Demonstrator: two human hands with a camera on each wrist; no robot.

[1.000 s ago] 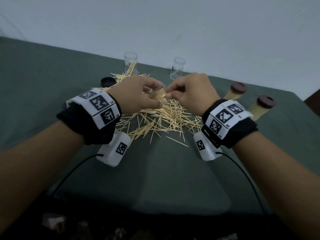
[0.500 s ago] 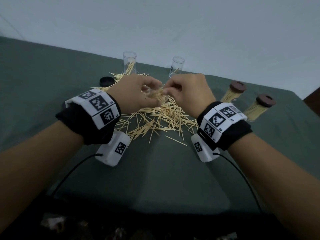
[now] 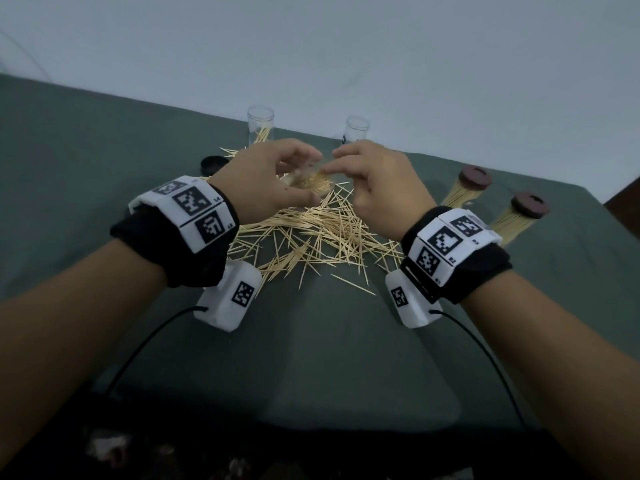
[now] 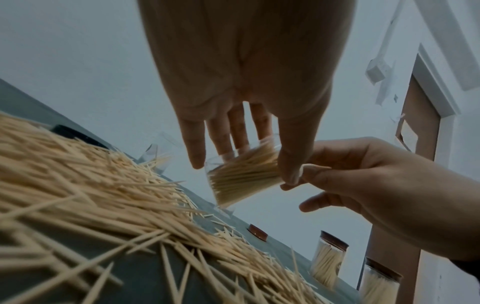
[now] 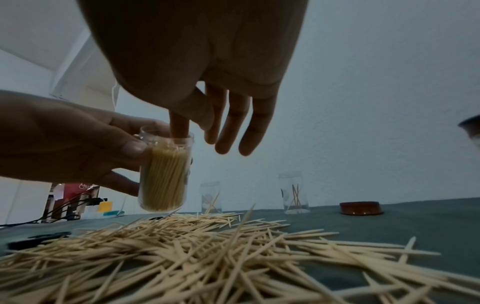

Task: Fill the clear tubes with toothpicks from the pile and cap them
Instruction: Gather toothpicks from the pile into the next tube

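The toothpick pile (image 3: 311, 233) sprawls over the green tablecloth (image 3: 329, 358). Above it, the left hand (image 3: 263, 181) grips a nearly full clear tube (image 5: 165, 174) — fingers and thumb wrapped round it. The right hand (image 3: 374, 181), fingers loose and holding nothing, pokes one fingertip (image 5: 179, 127) into the mouth. Pressing hard could tip the tube and spill the sticks.
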